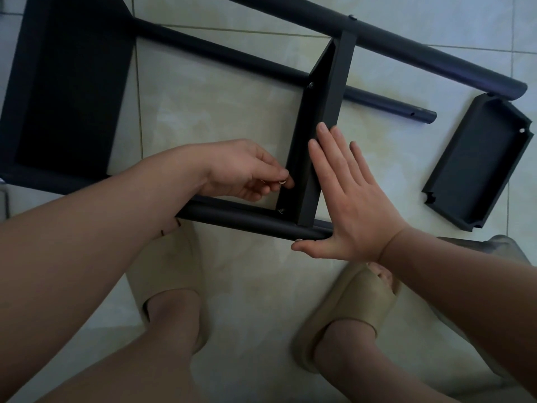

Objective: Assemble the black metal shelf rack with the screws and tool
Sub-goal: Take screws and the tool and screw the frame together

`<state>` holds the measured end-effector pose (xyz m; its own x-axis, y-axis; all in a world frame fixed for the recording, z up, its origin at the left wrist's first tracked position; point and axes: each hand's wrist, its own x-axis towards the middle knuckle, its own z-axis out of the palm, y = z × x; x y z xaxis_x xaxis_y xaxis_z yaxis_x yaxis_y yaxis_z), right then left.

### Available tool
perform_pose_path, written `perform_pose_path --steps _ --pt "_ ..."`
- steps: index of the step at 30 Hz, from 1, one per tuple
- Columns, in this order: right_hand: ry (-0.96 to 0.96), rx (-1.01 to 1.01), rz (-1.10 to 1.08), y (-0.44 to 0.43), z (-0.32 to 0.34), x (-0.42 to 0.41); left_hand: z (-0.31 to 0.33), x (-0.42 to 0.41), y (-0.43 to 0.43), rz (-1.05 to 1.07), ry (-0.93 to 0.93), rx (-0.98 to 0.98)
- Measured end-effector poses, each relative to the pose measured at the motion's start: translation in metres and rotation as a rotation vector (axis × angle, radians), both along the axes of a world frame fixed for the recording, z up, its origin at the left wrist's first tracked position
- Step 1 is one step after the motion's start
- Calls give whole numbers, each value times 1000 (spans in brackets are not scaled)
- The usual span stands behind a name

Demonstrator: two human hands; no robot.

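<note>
floor under me: pale glossy tiles (220, 112), cream marbling | grout lines (138, 97): thin, greyish, slanting across my view | light: dim, soft, cool sheen on the tiles

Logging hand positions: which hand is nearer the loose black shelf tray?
Right. The right hand lies flat left of the tray; the left hand, pinching a screw, is farther left.

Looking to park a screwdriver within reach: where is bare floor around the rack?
Bare tile lies between the large shelf and the middle shelf, and again between the right hand and the loose tray. Crowded: the near tube corner, where the left hand pinches a screw.
</note>
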<state>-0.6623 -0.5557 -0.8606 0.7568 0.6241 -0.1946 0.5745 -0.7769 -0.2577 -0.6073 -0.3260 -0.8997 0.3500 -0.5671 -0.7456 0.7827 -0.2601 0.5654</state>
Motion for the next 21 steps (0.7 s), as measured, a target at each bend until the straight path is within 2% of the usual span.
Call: perform_pose_path --steps 6,9,15,21 --pt "2 13 -3 0 0 0 -3 2 1 -27 21 -3" --pt "7 21 -5 0 -1 0 -3 6 -5 -139 7 38" --pt "18 30 -8 0 -1 1 7 14 -28 -509 -37 117" --pt "21 28 -9 0 -1 1 9 21 -39 -592 -14 129"
